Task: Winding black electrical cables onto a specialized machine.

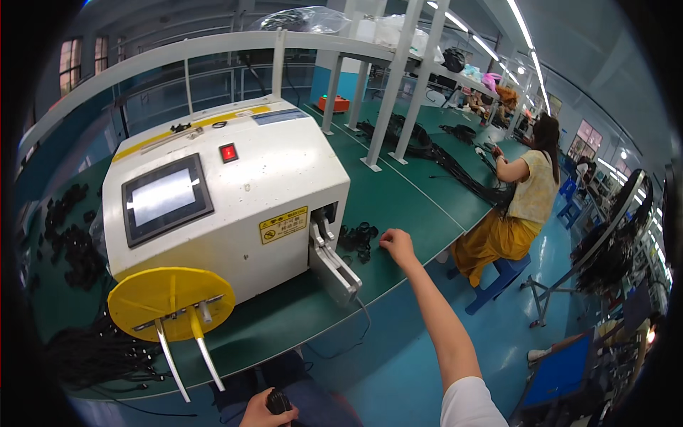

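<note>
My right hand (397,245) reaches out over the green workbench (398,199), fingers curled, resting beside a small heap of black rings or coiled ties (358,238) at the right side of a white machine (228,206). Whether it pinches one of them I cannot tell. My left hand (262,411) is low at the bottom edge, closed around a small black object (279,402). The machine has a grey screen (165,197), a red switch (228,152), a yellow disc (169,302) with two prongs in front and a metal arm (334,267) on its right.
Black cable bundles (92,349) lie at the bench's left front, more black parts (67,235) left of the machine. White frame posts (391,85) stand on the bench. A seated person in a yellow top (523,199) works to the right on a blue stool (501,274). A cable rack (612,249) stands far right.
</note>
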Action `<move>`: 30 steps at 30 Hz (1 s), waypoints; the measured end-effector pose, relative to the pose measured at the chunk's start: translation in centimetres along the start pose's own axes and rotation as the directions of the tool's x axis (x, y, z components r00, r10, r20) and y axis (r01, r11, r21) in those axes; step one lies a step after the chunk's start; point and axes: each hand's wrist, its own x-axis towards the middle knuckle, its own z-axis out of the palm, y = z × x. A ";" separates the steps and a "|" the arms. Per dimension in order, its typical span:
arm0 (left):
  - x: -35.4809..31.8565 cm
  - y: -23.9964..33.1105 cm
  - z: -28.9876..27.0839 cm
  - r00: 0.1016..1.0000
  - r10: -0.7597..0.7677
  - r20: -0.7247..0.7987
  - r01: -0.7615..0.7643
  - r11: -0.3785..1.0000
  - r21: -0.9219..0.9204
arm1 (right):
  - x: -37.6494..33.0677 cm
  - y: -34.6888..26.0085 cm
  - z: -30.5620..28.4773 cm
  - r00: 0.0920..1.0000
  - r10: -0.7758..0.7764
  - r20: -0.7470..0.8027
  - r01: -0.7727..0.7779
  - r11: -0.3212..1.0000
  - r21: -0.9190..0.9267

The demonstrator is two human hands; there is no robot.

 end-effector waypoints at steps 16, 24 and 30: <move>0.8 -1.4 1.3 0.990 -0.030 -0.136 0.049 0.990 0.135 | -3.4 -8.7 2.1 0.951 -0.268 0.152 0.308 0.848 -0.431; 0.2 0.0 2.7 0.991 -0.064 -0.116 0.080 0.987 0.142 | -1.7 -7.6 3.0 0.993 -0.073 0.089 0.088 0.981 -0.175; 1.2 -2.2 2.0 0.987 0.149 -0.063 -0.124 0.948 0.292 | -4.8 -11.0 -5.8 0.982 0.052 0.184 -0.133 0.876 0.464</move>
